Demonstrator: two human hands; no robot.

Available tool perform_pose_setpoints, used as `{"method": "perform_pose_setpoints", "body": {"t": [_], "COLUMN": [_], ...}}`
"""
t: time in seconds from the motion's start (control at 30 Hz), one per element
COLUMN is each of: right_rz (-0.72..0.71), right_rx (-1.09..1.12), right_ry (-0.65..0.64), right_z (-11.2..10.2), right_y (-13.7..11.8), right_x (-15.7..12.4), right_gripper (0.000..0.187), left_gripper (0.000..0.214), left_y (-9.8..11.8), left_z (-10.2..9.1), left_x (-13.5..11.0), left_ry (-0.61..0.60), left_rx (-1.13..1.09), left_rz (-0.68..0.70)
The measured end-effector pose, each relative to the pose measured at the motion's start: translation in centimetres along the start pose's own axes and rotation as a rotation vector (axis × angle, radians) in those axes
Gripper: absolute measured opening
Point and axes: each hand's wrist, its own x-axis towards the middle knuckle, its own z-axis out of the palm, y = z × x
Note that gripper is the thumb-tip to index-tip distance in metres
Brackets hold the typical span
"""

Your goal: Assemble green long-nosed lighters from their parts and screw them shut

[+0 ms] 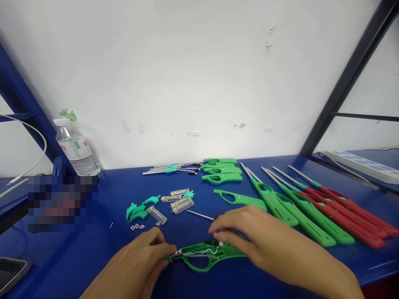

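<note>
Left grip (140, 257) on green lighter casing (229, 251)

The blue counter (77, 249) was backed by a white wall (187, 74), which was marked by chipped patches (193, 133) just above the counter's rear edge and higher up over its right half. The counter was flanked by a blue post (21, 89) on its left and a dark post (344, 77) on its right; each was met by a crossbar (368, 116) above the counter's surface. The wall was evenly lit.
</note>
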Motion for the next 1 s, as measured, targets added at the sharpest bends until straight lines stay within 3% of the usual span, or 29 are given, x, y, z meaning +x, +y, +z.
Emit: {"method": "perform_pose_setpoints", "body": {"t": [0.17,0.33,0.5,0.67,1.0], "right_rz": [0.144,0.087,0.028,0.096,0.047], "right_rx": [-0.033,-0.023,-0.009,0.009,0.004], "right_ry": [-0.091,-0.142,-0.114,-0.13,-0.101], "right_z": [0.3,0.4,0.1,0.2,0.0], "right_y": [1.0,1.0,0.4,0.4,0.1], "right_x": [0.1,0.6,0.9,0.9,1.1], "right_gripper": [0.021,0.017,0.013,0.007,0.017], "left_gripper": [0.042,0.042,0.043,0.043,0.041], "left_y": [0.0,0.2,0.5,0.6,-0.1], "left_z": [-0.1,-0.3,-0.3,-0.3,-0.1], "left_x": [0.0,0.2,0.3,0.3,0.2], "left_ry": [0.002,-0.04,-0.031,-0.023,0.003], "left_rx": [-0.004,0.015,0.029,0.022,0.009], "left_rz": [0.006,-0.045,-0.035,-0.039,-0.009]}}
